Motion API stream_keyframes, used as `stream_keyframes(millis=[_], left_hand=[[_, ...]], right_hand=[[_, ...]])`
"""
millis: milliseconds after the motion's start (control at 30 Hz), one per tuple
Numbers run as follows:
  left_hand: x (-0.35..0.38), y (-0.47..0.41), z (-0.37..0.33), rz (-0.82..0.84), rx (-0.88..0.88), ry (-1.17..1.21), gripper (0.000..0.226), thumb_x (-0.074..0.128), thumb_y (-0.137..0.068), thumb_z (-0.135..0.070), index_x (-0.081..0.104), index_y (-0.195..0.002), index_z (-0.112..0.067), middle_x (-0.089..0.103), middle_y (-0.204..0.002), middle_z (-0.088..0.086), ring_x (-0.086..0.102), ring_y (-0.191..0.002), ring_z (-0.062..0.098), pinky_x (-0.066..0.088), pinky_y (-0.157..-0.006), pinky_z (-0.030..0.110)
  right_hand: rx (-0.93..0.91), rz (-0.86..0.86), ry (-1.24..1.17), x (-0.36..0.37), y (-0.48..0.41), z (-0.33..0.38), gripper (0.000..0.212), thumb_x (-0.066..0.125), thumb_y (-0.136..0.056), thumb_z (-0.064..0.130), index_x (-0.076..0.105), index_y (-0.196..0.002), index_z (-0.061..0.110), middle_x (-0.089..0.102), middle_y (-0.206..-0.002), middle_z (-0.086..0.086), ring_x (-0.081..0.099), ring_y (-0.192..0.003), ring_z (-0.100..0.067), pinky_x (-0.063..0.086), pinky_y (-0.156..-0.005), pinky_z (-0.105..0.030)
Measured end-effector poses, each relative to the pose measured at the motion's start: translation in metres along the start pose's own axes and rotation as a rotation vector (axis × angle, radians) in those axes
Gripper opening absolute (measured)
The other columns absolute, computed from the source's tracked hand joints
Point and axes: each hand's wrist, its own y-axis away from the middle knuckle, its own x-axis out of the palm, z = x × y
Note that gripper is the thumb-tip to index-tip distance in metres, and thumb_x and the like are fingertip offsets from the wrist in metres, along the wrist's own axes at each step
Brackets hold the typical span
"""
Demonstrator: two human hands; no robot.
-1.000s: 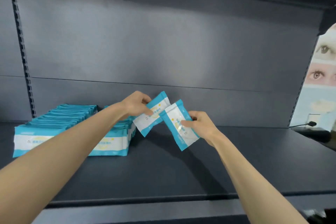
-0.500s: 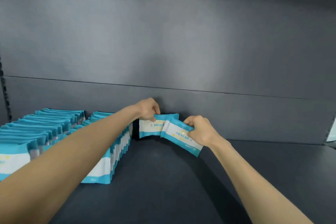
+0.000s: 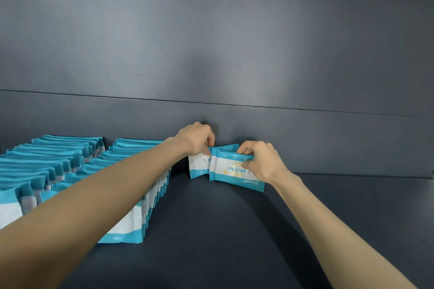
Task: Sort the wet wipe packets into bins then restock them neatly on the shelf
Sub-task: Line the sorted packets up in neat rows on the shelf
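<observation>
Two teal-and-white wet wipe packets stand on edge at the back of the dark shelf [image 3: 234,237]. My left hand [image 3: 197,139] pinches the top of the rear packet [image 3: 198,168], which sits against the back wall. In front of it, overlapping, the second packet [image 3: 231,171] is held at its top edge by my right hand [image 3: 259,162]. To the left, two rows of upright packets run front to back: a far-left row [image 3: 47,162] and a nearer row [image 3: 138,197], partly hidden by my left forearm.
The shelf's dark back panel [image 3: 234,58] rises directly behind the hands. Bare shelf surface stretches to the right of the held packets and toward the front edge.
Both hands carried the packets from mid-air to the back of the shelf and stood them upright on its surface. The view has moved closer in.
</observation>
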Motion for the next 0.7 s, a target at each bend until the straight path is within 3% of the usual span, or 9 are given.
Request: stream_keyframes(millis=[167, 333, 433, 500, 567, 633, 700], left_hand=[[-0.005, 0.011, 0.008, 0.017, 0.072, -0.027, 0.041, 0.054, -0.084, 0.000, 0.060, -0.121, -0.016, 0.059, -0.119, 0.004, 0.052, -0.111, 0.020, 0.044, -0.090, 0.029], [-0.007, 0.021, 0.005, 0.091, 0.116, -0.055, 0.045, 0.075, -0.078, -0.021, 0.060, -0.120, -0.017, 0.055, -0.116, 0.002, 0.045, -0.111, 0.019, 0.041, -0.087, 0.030], [-0.008, 0.021, 0.003, 0.017, 0.061, -0.020, 0.055, 0.077, -0.077, -0.024, 0.052, -0.125, -0.014, 0.054, -0.120, 0.006, 0.049, -0.111, 0.024, 0.040, -0.084, 0.030], [-0.014, 0.022, 0.004, -0.089, -0.041, 0.151, 0.067, 0.080, -0.073, -0.025, 0.044, -0.128, -0.010, 0.056, -0.117, 0.010, 0.053, -0.105, 0.027, 0.044, -0.082, 0.032], [-0.020, 0.027, 0.001, -0.100, -0.116, 0.368, 0.061, 0.081, -0.072, -0.026, 0.046, -0.119, -0.007, 0.056, -0.102, 0.006, 0.054, -0.092, 0.022, 0.044, -0.073, 0.031], [-0.021, 0.033, -0.006, 0.012, -0.098, 0.616, 0.040, 0.079, -0.076, -0.020, 0.056, -0.107, -0.008, 0.062, -0.091, 0.004, 0.059, -0.081, 0.018, 0.049, -0.065, 0.026], [-0.021, 0.038, -0.012, 0.028, -0.074, 0.864, 0.030, 0.074, -0.079, -0.007, 0.057, -0.104, -0.008, 0.067, -0.092, 0.005, 0.065, -0.080, 0.016, 0.055, -0.065, 0.023]], right_hand=[[-0.035, -0.008, -0.080, 0.005, -0.006, 0.007, 0.024, 0.066, -0.083, 0.001, 0.069, -0.099, 0.019, 0.062, -0.093, 0.001, 0.058, -0.090, -0.019, 0.050, -0.076, -0.032], [-0.066, 0.018, -0.092, 0.016, -0.012, 0.023, 0.027, 0.068, -0.084, 0.002, 0.069, -0.108, 0.013, 0.059, -0.103, 0.000, 0.057, -0.094, -0.017, 0.049, -0.081, -0.029], [-0.027, -0.010, -0.140, 0.016, -0.012, 0.026, 0.022, 0.068, -0.083, 0.003, 0.070, -0.103, 0.013, 0.063, -0.102, 0.000, 0.059, -0.097, -0.017, 0.049, -0.087, -0.030], [0.055, -0.076, -0.384, 0.011, -0.009, 0.025, 0.019, 0.071, -0.080, 0.000, 0.067, -0.091, 0.014, 0.064, -0.089, 0.001, 0.060, -0.087, -0.016, 0.049, -0.077, -0.025], [0.152, -0.132, -0.735, 0.004, -0.002, 0.026, 0.018, 0.071, -0.079, -0.002, 0.062, -0.087, 0.011, 0.064, -0.085, -0.001, 0.061, -0.080, -0.018, 0.048, -0.066, -0.020], [0.228, -0.128, -0.989, 0.002, 0.005, 0.028, 0.017, 0.070, -0.082, 0.001, 0.059, -0.091, 0.010, 0.067, -0.094, -0.008, 0.065, -0.084, -0.023, 0.054, -0.071, -0.030], [0.294, -0.040, -1.133, 0.003, 0.010, 0.031, 0.019, 0.068, -0.085, 0.006, 0.054, -0.097, 0.008, 0.069, -0.104, -0.011, 0.067, -0.091, -0.027, 0.055, -0.080, -0.041]])
